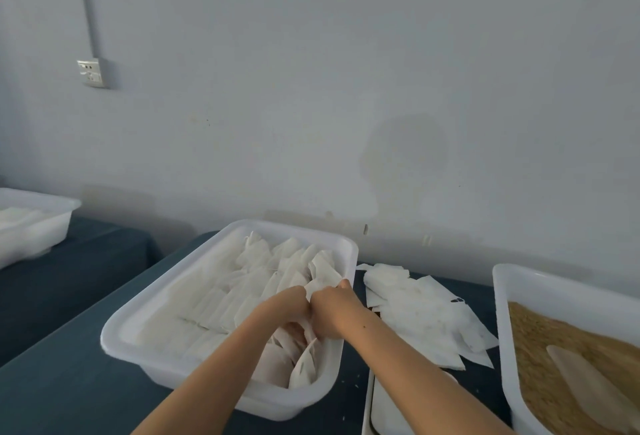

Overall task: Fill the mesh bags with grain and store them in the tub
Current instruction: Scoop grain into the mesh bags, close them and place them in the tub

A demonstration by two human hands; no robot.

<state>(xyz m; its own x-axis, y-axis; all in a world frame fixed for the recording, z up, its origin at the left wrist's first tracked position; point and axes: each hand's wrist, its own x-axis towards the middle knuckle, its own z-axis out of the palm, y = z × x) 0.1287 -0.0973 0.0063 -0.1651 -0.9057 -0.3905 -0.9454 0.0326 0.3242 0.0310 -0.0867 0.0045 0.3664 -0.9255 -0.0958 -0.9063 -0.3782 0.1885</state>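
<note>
Both your forearms are reaching in from the bottom edge, and your left hand and right hand are meeting knuckle to knuckle over the near right corner of the white rectangular plastic tub. Fingers on both hands are curling in and pinching the top of a small white mesh bag, which is sitting just inside the tub's right wall among the rows of filled white bags already packed there.

You're handling something light and soft here; the mesh looks floppy, so I'd judge the neck is the place to keep hold, not the belly, or grain could be squeezing out. Go gently, the fabric could snag.

Room is getting tight: packed bags are crowding the right side, while the far left of the tub is looking flatter and freer. Just beside the tub's right rim, a loose pile of flat empty white mesh bags is lying on the dark blue tablecloth. Further right, the white tray of tan grain is waiting with a pale scoop resting in it.
</note>
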